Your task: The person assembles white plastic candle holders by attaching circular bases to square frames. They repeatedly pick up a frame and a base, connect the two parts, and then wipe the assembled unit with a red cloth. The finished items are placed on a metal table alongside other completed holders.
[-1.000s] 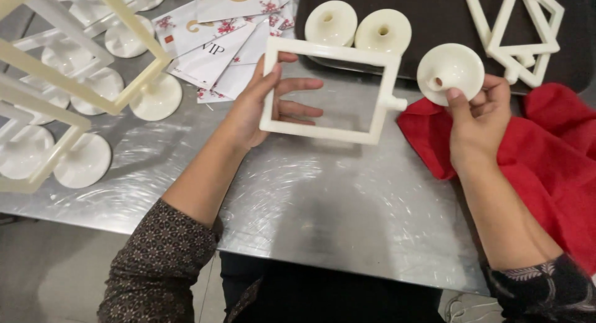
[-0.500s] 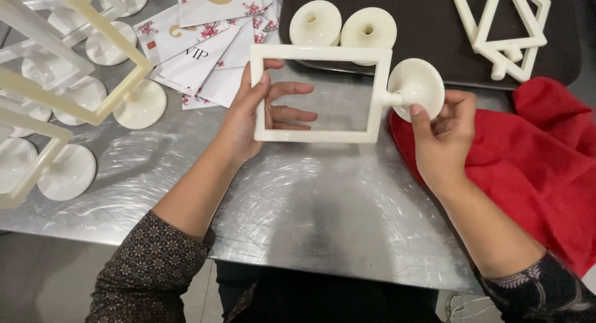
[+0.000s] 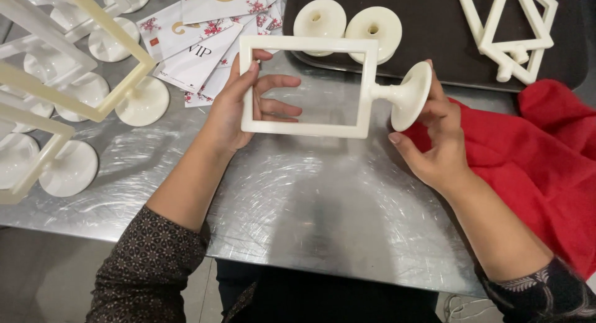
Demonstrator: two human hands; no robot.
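A: What is the left hand [image 3: 233,115] doing?

B: It grips the left side of a cream frame [image 3: 308,87], thumb on the front, fingers [image 3: 280,83] spread behind it and showing through the opening. The frame is held above the steel tabletop [image 3: 310,211].

A: And the right hand [image 3: 437,146]?

B: Its fingers [image 3: 439,107] curl around a round base [image 3: 410,95], whose stem meets the frame's right edge.

A: What lies around?

B: A dark tray [image 3: 434,44] behind holds two more bases [image 3: 347,24] and loose frames [image 3: 509,28]. A red cloth [image 3: 546,155] lies at the right, cards [image 3: 198,37] and finished stands [image 3: 74,93] at the left.
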